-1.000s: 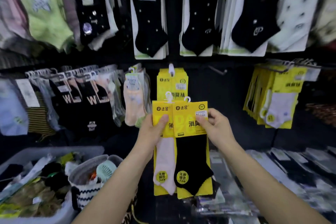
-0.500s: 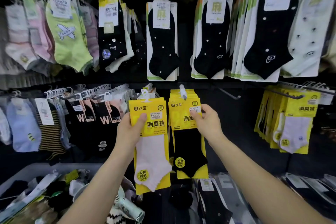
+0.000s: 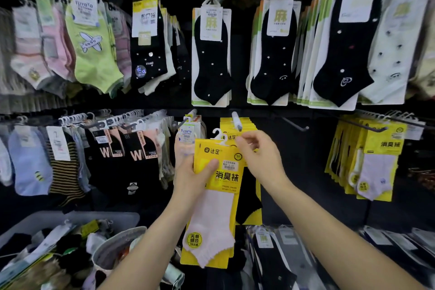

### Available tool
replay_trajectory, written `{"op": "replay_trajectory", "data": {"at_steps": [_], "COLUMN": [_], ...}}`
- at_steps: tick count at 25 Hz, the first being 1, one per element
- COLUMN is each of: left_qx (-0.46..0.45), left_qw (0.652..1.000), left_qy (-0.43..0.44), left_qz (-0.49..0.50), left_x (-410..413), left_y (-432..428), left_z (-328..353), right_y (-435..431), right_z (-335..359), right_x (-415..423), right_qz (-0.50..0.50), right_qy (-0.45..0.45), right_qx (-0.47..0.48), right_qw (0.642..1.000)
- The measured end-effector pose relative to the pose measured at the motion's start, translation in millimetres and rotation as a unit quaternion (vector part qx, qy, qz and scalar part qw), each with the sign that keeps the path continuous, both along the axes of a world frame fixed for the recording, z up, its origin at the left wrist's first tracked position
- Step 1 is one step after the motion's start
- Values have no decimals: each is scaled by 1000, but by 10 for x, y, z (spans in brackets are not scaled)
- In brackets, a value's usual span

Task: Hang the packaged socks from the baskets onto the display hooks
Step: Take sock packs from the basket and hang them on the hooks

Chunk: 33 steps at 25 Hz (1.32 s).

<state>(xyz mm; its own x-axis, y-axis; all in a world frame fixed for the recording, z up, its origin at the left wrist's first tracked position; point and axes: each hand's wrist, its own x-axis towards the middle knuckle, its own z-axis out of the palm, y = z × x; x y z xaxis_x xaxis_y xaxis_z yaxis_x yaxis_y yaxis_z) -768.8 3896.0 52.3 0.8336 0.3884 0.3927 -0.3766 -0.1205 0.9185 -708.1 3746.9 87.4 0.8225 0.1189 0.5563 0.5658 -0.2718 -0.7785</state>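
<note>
A yellow pack with a pink sock (image 3: 215, 195) is upright in front of the lower display row, my left hand (image 3: 193, 178) gripping its left edge with the thumb across the front. My right hand (image 3: 260, 160) pinches the pack's top right corner, beside its white plastic hanger (image 3: 220, 136). Just above and behind, the display hook (image 3: 236, 122) carries a stack of matching yellow packs; the front one holds a black sock (image 3: 250, 198). A grey bin (image 3: 77, 216) of loose sock packs sits at the lower left, next to a striped basket (image 3: 113, 246).
A bare hook (image 3: 295, 125) juts out right of the loaded one. More yellow packs (image 3: 367, 160) hang at the right, black "W" socks (image 3: 122, 160) at the left, and black dotted socks (image 3: 211, 54) above. Flat sock packs (image 3: 388, 242) lie on the shelf below.
The black sock pack has left my right hand and hangs on the hook. My right hand has come over to the top of the pink sock pack, which has shifted right, under the hook.
</note>
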Motion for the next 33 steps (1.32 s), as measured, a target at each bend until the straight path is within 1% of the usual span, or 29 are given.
{"op": "replay_trajectory", "data": {"at_steps": [2,5,7,9,12,16,18,20,23,25,27,29,30,33], "left_qx": [-7,3,13,27,1,-34,-44,-47,-44,-31,-13,0,6,14], "left_qw": [1000,1000,1000,1000,1000,997,996,995,996,998,999,1000,1000,1000], "left_qy": [-2,4,4,8,8,21,28,27,14,6,1,3,5,18], "left_qz": [-13,-29,-18,-6,7,59,76,81,70,58,38,15,6,-19], "left_x": [17,45,65,77,72,18,-16,-38,-51,-54,-49,-29,-11,45], "left_y": [-98,-182,-215,-215,-104,183,306,384,389,313,194,57,-16,-219], "left_z": [-33,-63,-57,-34,-42,-102,-101,-71,-1,37,45,29,16,-11], "right_y": [-9,-111,-171,-207,-214,-146,-83,-16,23,-5,-46,-70,-85,-160], "right_z": [103,180,234,332,486,555,547,533,536,560,563,544,523,479], "right_x": [-28,-17,7,60,197,353,408,435,438,414,323,178,109,-28], "right_qz": [10,10,23,13,-16,-40,-44,-44,-45,-52,-67,-39,-12,57], "right_qy": [-22,-22,-13,-1,22,26,32,41,49,31,-32,-78,-79,-31], "right_qx": [-75,-109,-101,-77,-47,-81,-81,-74,-98,-103,-82,-75,-90,-143], "right_qw": [997,994,995,997,999,996,995,995,993,993,994,993,993,988]}}
